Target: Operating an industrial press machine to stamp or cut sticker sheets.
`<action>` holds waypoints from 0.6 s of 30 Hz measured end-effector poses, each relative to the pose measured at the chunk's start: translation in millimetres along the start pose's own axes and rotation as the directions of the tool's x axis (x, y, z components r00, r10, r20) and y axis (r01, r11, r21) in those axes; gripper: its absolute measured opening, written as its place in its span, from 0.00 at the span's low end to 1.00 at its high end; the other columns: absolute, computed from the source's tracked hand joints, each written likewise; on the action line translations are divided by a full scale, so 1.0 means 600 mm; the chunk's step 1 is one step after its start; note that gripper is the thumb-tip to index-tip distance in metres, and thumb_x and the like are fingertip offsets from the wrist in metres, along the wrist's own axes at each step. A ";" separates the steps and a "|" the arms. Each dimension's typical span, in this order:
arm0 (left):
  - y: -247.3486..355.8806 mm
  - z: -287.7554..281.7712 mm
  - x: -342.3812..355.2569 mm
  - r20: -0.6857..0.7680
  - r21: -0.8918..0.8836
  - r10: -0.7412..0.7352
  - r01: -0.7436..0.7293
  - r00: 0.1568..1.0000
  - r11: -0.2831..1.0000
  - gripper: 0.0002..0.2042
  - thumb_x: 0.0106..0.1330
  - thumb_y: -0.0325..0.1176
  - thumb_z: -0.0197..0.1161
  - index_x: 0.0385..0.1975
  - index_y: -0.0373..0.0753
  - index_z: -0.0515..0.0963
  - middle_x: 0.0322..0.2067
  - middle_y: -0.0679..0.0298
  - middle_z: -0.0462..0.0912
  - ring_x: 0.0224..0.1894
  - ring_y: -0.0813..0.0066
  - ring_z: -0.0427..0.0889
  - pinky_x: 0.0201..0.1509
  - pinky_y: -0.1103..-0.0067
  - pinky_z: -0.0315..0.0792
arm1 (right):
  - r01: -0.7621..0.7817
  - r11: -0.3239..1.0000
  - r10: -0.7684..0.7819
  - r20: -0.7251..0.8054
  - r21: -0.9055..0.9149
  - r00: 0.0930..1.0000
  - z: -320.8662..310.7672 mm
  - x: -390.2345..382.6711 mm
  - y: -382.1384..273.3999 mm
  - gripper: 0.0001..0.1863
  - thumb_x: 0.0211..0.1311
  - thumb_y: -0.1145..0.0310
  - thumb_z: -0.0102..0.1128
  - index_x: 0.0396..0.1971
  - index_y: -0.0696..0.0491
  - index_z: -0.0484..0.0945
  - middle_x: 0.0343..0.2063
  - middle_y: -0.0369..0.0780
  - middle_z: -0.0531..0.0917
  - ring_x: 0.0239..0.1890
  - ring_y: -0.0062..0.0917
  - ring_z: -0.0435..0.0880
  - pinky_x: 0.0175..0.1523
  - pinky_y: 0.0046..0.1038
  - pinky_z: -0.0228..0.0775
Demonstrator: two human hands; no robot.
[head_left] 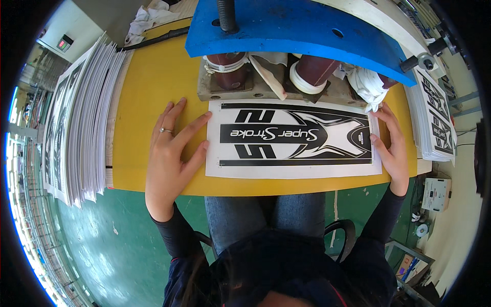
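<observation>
A white printed sheet (291, 171) with a bold black design lies flat on the yellow tabletop (138, 102) in front of me. My left hand (171, 140) rests at its left edge, fingers spread, with a ring on one finger. The index finger and thumb tips meet the sheet's edge. At the opposite end, my right hand (393, 148) has its thumb and index fingertip apart on the sheet's right margin. Just beyond the sheet is a grey metal base (204, 87) under a blue press plate (296, 25).
Tall stacks of printed sheets stand at left (84, 128) and right (434, 117). Dark red cylinders (225, 71) and a white cloth (367, 84) sit under the blue plate. A black cable (163, 37) crosses the far left. Green floor (117, 235) lies below the table.
</observation>
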State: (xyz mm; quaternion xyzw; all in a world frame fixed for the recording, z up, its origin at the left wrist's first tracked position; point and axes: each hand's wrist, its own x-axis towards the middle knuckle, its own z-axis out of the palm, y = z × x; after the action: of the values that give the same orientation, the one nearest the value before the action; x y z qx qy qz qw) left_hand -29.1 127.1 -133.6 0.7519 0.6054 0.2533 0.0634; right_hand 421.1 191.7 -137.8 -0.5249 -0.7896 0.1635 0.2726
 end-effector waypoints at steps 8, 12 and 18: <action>0.001 -0.001 0.000 0.000 -0.002 -0.008 0.008 1.000 1.000 0.23 0.61 0.27 0.64 0.59 0.45 0.82 0.69 0.44 0.69 0.73 0.40 0.64 0.74 0.57 0.60 | -0.007 1.000 0.007 -0.001 -0.004 1.000 0.000 0.000 0.000 0.25 0.60 0.67 0.63 0.59 0.53 0.77 0.71 0.52 0.69 0.76 0.46 0.62 0.77 0.41 0.52; 0.001 0.000 0.002 0.005 -0.007 -0.008 0.008 1.000 1.000 0.23 0.62 0.28 0.63 0.59 0.45 0.82 0.70 0.45 0.69 0.73 0.40 0.64 0.75 0.57 0.60 | -0.003 1.000 0.003 -0.006 -0.001 1.000 -0.001 -0.001 0.002 0.25 0.61 0.66 0.63 0.59 0.53 0.77 0.71 0.52 0.69 0.76 0.46 0.62 0.77 0.41 0.52; 0.000 -0.002 -0.001 0.002 -0.002 -0.016 0.016 1.000 1.000 0.23 0.62 0.28 0.64 0.59 0.45 0.82 0.70 0.45 0.68 0.73 0.40 0.64 0.75 0.57 0.60 | -0.005 1.000 0.005 0.002 0.004 1.000 0.001 0.002 -0.003 0.24 0.61 0.66 0.63 0.58 0.53 0.78 0.71 0.52 0.69 0.76 0.45 0.62 0.77 0.41 0.51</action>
State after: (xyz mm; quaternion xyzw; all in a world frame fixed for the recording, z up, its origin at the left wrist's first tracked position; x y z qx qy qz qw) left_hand -29.8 125.9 -132.7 0.7474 0.6109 0.2525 0.0669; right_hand 419.0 192.0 -137.2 -0.5259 -0.7883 0.1664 0.2726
